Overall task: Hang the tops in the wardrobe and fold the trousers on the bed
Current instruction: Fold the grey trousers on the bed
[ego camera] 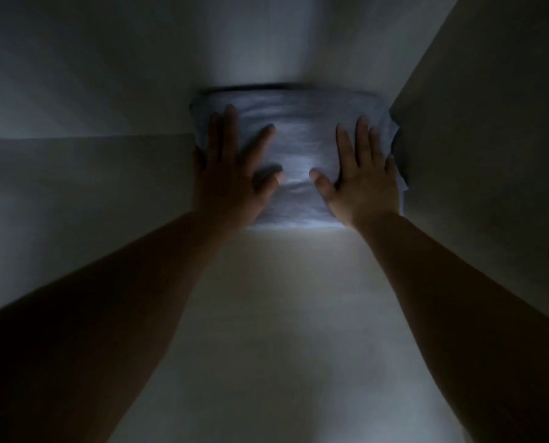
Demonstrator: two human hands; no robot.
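A dim wardrobe compartment point(490, 155) fills the view: pale side walls, a pale back panel, and a light shelf point(282, 314) running away from the camera. It holds one thing that can be made out, a folded grey garment point(298, 148), lying at the far end of the shelf, against or just short of the back panel, its right edge touching or nearly touching the right wall. Whether it is trousers or a top cannot be told in this light; the flat, squared fold suggests trousers.

Both bare forearms reach in over the shelf toward the garment. The left hand point(231, 174) lies flat on the garment's left part, fingers straight and spread wide, thumb angled inward. The right hand point(362, 180) lies flat on its right part in the same way. Neither hand grips anything; both press down with open palms.

The step looks like seating the folded piece at the back of the shelf. To do it well, push evenly with both palms so the fold does not skew, keep the layers from sliding over one another, and smooth the ragged right edge away from the wall before lifting off straight upward.
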